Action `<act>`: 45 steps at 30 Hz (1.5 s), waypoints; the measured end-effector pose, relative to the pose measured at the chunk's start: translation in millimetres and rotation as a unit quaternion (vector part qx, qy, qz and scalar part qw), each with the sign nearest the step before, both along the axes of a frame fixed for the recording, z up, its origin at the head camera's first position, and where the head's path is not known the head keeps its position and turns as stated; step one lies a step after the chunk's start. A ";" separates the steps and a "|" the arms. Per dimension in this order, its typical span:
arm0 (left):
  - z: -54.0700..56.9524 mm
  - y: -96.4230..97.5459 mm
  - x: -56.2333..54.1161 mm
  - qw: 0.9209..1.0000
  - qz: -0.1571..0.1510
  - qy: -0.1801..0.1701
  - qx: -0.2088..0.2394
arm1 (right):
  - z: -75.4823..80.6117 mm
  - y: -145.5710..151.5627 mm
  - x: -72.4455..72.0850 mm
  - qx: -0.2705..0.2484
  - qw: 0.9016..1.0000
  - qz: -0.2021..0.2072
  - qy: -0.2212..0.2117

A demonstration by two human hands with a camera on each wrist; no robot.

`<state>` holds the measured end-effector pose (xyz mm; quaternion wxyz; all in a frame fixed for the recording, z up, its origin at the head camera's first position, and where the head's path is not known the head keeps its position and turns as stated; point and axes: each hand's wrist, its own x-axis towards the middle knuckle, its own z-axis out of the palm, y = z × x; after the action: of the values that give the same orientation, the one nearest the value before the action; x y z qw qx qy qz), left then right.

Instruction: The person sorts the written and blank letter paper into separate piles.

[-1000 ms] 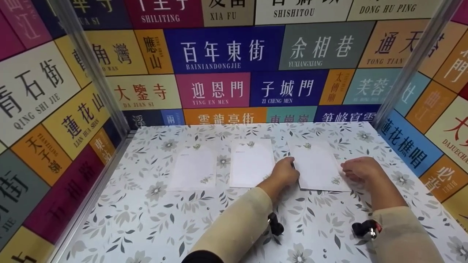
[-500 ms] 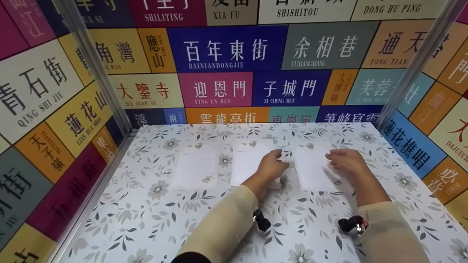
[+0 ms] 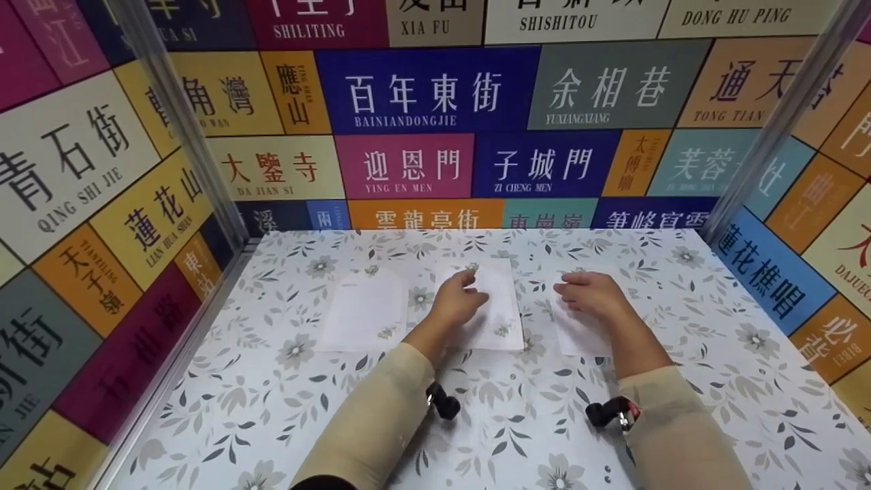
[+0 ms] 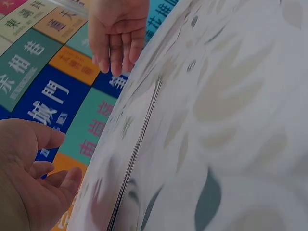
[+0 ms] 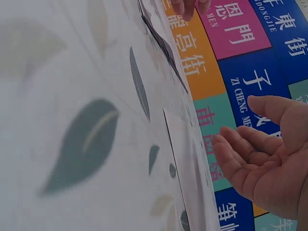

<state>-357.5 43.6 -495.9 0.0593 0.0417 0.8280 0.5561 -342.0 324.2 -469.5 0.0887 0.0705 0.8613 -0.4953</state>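
Three white sheets of letter paper with small floral prints lie in a row: a left sheet (image 3: pixel 360 313), a middle sheet (image 3: pixel 502 299) and a right sheet (image 3: pixel 580 335). My left hand (image 3: pixel 454 301) hovers over the middle sheet and covers part of its left side, its fingers relaxed and holding nothing. Over the right sheet is my right hand (image 3: pixel 593 294), loosely bent, with nothing in it; it hides much of that sheet. In the left wrist view, the left hand (image 4: pixel 38 173) shows a gap between thumb and fingers. The right wrist view has the right hand (image 5: pixel 269 159) palm up, empty.
A flower-patterned white cloth (image 3: pixel 272 422) covers the table. Behind it stands a wall of coloured name panels (image 3: pixel 425 88), with more on both sides. Clear panel edges (image 3: pixel 197 136) rise at the table's corners. Each forearm wears a small black wrist camera (image 3: pixel 446 403).
Both hands have moved left. The left hand went from the right sheet's left edge to over the middle sheet; the right hand came from beside the right sheet to over it.
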 end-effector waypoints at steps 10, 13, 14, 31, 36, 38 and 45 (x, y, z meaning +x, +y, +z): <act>0.4 -44.3 -10.3 0.994 0.069 -0.070 0.045 | -5.8 -48.5 -5.5 -0.066 0.998 0.005 0.000; 2.4 -53.3 -12.9 0.988 0.095 -0.102 0.071 | -6.0 -59.5 -8.6 -0.068 0.998 -0.001 -0.009; 2.7 -55.7 -13.5 0.986 0.100 -0.107 0.075 | -6.0 -62.8 -9.6 -0.071 0.997 -0.002 -0.014; -12.4 -60.2 -3.7 0.986 -0.045 -0.029 -0.159 | -20.4 -75.7 -7.1 0.106 0.988 0.107 0.023; -12.1 -64.1 -0.9 0.956 -0.142 0.016 -0.255 | -24.9 -73.3 -6.4 0.154 0.974 0.164 0.028; -12.9 -65.5 0.3 0.946 -0.165 0.026 -0.279 | -26.1 -72.2 -5.8 0.160 0.969 0.186 0.026; -16.5 -67.6 5.0 0.936 -0.174 -0.006 -0.307 | -27.4 -70.9 -1.8 0.167 0.958 0.235 -0.012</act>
<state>-352.6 -24.0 -512.4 0.1701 0.1613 0.9378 0.2562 -343.8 253.3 -496.9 0.1998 -0.1141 0.9229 -0.3088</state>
